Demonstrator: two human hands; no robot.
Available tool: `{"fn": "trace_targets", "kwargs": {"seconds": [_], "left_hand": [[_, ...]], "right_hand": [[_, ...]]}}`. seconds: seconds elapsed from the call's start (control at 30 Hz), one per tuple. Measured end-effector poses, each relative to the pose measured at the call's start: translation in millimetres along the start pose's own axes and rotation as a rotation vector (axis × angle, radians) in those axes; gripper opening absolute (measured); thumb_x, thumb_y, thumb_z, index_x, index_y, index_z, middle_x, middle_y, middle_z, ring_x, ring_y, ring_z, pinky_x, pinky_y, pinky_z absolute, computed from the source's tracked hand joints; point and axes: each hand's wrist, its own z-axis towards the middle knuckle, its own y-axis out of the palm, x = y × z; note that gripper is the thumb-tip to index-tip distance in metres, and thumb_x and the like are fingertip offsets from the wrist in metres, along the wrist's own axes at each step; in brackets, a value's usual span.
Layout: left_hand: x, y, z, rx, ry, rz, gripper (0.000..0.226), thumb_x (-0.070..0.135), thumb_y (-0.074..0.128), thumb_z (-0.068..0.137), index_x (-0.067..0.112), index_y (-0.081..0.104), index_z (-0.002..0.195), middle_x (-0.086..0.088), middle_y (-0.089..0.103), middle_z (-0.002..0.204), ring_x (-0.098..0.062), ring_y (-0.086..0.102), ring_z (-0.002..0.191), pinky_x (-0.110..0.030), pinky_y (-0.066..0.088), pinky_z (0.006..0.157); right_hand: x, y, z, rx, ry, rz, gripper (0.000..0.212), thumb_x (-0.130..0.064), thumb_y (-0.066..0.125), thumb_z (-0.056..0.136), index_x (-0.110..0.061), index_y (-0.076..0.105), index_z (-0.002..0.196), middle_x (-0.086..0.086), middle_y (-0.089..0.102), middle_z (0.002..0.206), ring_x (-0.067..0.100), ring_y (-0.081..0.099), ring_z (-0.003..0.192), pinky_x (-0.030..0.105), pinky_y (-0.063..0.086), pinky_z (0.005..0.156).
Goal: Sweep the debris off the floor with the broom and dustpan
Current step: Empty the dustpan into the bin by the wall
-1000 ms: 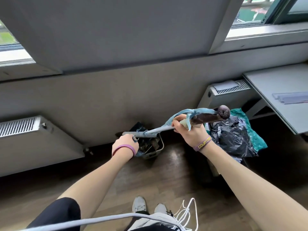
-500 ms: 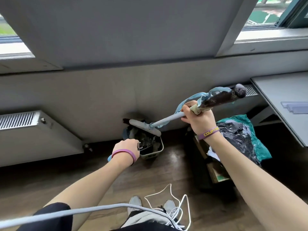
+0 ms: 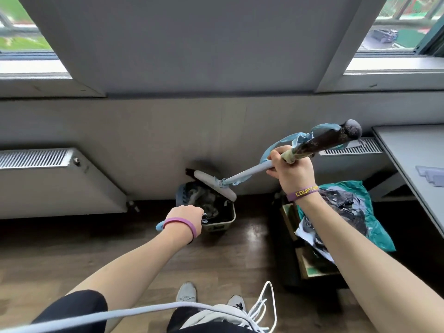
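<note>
Gripping the broom (image 3: 247, 174) high on its shaft, just below the dark knobbed end, your right hand (image 3: 292, 173) has all its fingers wrapped tight round the pole. From that hand the broom's long axis slants down, left and away from you toward the wall. Its pale head (image 3: 215, 186) lies crosswise above the far rim of the dustpan (image 3: 217, 225); whether head and rim touch cannot be told. The dustpan sits on the floor (image 3: 240, 255) at the foot of the wall, straight ahead of your feet, holding a grey heap of debris (image 3: 206, 203). Your left hand (image 3: 186, 216) is the nearer one: it is down at the dustpan's near left corner, fingers curled round a light-blue handle (image 3: 159, 226) whose end pokes out past your wrist. Your right hand is well above the pan and to its right. Any pull of the head toward you would, I judge, pass straight over the open pan, so keep the left hand steady.
</note>
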Motion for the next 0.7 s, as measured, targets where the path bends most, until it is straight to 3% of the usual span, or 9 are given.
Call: {"fn": "trace_targets", "kwargs": {"seconds": [0.2,0.33,0.47,0.7], "left_hand": [[15,4,-9,-0.022,0.003,0.036,0.022,0.017,0.045,0.088,0.019,0.058,0.105,-0.004,0.066,0.109,-0.026,0.063,0.100,-0.034,0.045,0.076],[22,4,-11,-0.020,0.021,0.067,0.023,0.015,0.045,0.088,0.018,0.058,0.107,-0.005,0.066,0.109,-0.026,0.063,0.100,-0.035,0.047,0.078],[34,6,-15,-0.032,0.058,0.108,0.026,0.011,0.046,0.087,0.015,0.058,0.110,-0.006,0.065,0.109,-0.027,0.063,0.101,-0.035,0.047,0.078],[55,21,-21,-0.051,0.148,0.173,0.029,0.007,0.041,0.091,0.010,0.055,0.116,-0.008,0.063,0.115,-0.029,0.061,0.106,-0.037,0.047,0.082]], "right_hand": [[36,-1,-23,-0.013,0.055,-0.018,0.024,-0.005,0.057,0.089,-0.019,0.058,0.070,-0.005,0.058,0.071,-0.005,0.059,0.061,0.015,0.054,0.062],[44,-7,-31,0.014,0.067,-0.014,0.031,-0.002,0.057,0.088,-0.021,0.056,0.064,-0.010,0.056,0.074,-0.008,0.058,0.066,0.015,0.051,0.065],[31,-13,-28,0.054,0.071,0.097,0.022,-0.006,0.059,0.088,-0.016,0.061,0.068,-0.008,0.062,0.073,0.006,0.064,0.076,0.032,0.058,0.073],[29,-22,-30,0.063,-0.035,0.017,0.030,-0.009,0.057,0.088,-0.026,0.061,0.064,-0.017,0.062,0.062,0.007,0.063,0.068,0.049,0.057,0.080]]}}
